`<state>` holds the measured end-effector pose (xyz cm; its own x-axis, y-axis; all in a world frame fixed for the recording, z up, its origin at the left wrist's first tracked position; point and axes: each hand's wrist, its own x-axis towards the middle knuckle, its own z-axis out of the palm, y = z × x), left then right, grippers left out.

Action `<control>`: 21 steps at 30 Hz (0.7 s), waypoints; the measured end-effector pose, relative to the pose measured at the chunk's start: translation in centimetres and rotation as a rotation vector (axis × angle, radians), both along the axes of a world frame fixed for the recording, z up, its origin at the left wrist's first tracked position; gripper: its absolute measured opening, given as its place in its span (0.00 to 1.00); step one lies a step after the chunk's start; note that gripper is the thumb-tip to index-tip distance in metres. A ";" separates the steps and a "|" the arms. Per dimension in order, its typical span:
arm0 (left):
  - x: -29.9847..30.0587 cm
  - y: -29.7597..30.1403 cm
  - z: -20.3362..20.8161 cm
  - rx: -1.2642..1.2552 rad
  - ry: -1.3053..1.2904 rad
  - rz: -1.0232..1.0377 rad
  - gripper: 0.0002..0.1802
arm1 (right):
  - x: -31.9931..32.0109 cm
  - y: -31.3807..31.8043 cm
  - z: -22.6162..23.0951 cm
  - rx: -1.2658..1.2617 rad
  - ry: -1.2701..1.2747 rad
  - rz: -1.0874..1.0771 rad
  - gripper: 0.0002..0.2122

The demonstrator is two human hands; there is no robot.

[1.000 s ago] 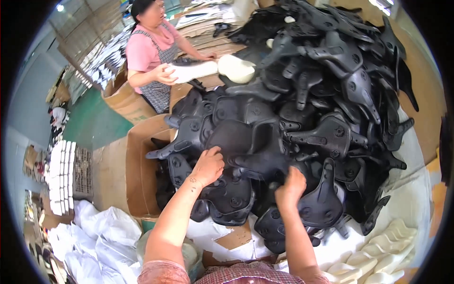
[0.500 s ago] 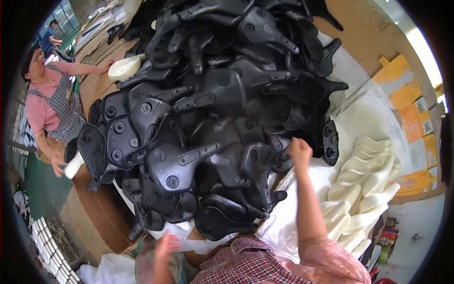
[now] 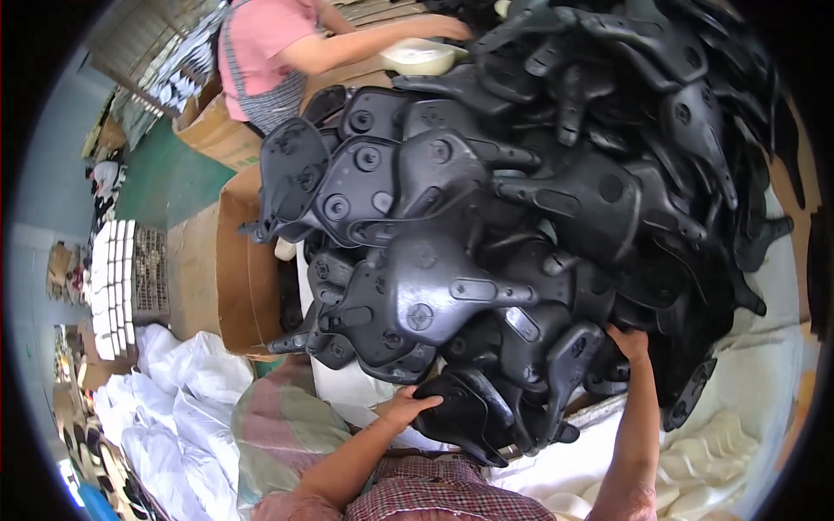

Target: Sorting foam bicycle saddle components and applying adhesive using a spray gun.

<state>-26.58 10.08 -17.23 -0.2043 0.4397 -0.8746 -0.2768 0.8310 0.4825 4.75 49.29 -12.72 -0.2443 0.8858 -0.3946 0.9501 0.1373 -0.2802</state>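
Observation:
A tall heap of black moulded saddle-shaped pieces (image 3: 434,278) fills the middle, with round bosses and slotted narrow ends showing. At its near edge my left hand (image 3: 404,406) grips the rim of one black saddle-shaped piece (image 3: 456,408), thumb laid over the edge and fingers partly hidden. My right hand (image 3: 627,340) reaches into the right side of the heap. Its fingertips disappear among the black pieces, so its hold cannot be made out.
Across the heap, a co-worker in a pink top (image 3: 291,39) stretches an arm beside a cream-coloured moulded piece (image 3: 421,56). Open cardboard box (image 3: 248,260) at left; white plastic bags (image 3: 187,408) in front of it. Cream wavy pieces (image 3: 708,451) lie low right.
The view has swung left. My left hand has come up from below onto the black piece at the heap's near edge. My right hand's fingers have gone in among the pieces.

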 end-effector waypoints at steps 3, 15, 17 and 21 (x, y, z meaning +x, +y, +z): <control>1.5 1.9 1.0 0.219 -0.375 0.608 0.24 | 2.6 0.6 -5.3 0.117 0.746 -0.056 0.32; -9.6 -0.3 4.9 0.422 -0.331 1.329 0.16 | -30.1 -7.9 -5.3 -1.047 0.979 -0.573 0.28; -13.2 -1.6 5.0 0.448 -0.306 1.401 0.15 | -36.5 -8.5 -9.1 -1.023 0.956 -0.477 0.28; -21.4 -0.3 3.2 0.460 -0.286 1.402 0.17 | -46.1 -6.4 -16.3 -1.005 0.975 -0.218 0.27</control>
